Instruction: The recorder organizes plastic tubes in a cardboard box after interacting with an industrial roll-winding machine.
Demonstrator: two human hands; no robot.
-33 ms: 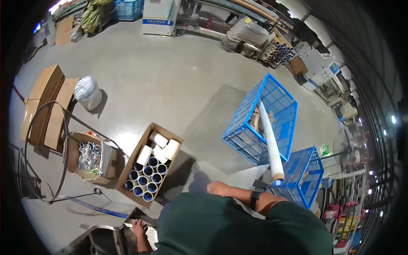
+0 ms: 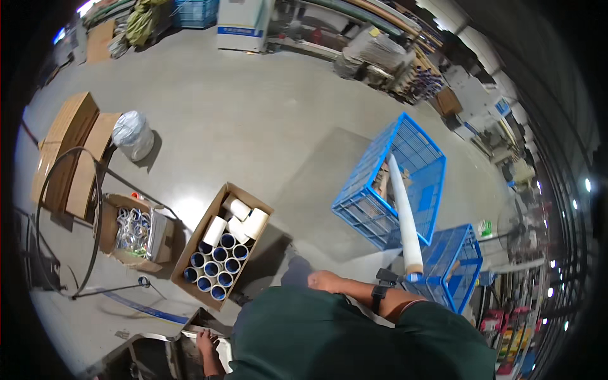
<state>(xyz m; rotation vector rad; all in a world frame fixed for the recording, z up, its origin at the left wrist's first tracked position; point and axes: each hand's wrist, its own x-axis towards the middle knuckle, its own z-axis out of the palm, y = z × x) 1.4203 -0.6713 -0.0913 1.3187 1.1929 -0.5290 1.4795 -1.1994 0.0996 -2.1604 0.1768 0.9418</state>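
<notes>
My right hand (image 2: 326, 280) reaches forward over my dark green shirt, with a black watch (image 2: 379, 295) on the wrist. I see nothing in it, and its fingers are too small to read. A long white tube (image 2: 404, 212) with a blue near end slants from beside that wrist up over the large blue wire crate (image 2: 354, 212); what holds it is unclear. My left hand (image 2: 206, 345) is at the bottom left, closed over the edge of a grey metal piece (image 2: 180, 339). An open cardboard box (image 2: 253, 202) of white and blue-ended tubes stands on the floor ahead.
A smaller blue crate (image 2: 465, 263) stands right of my arm. On the left are a small carton of shiny rings (image 2: 130, 231), a black wire hoop stand (image 2: 41, 209), flat cardboard (image 2: 66, 149) and a tied white bag (image 2: 132, 134). Stacked goods line the far wall.
</notes>
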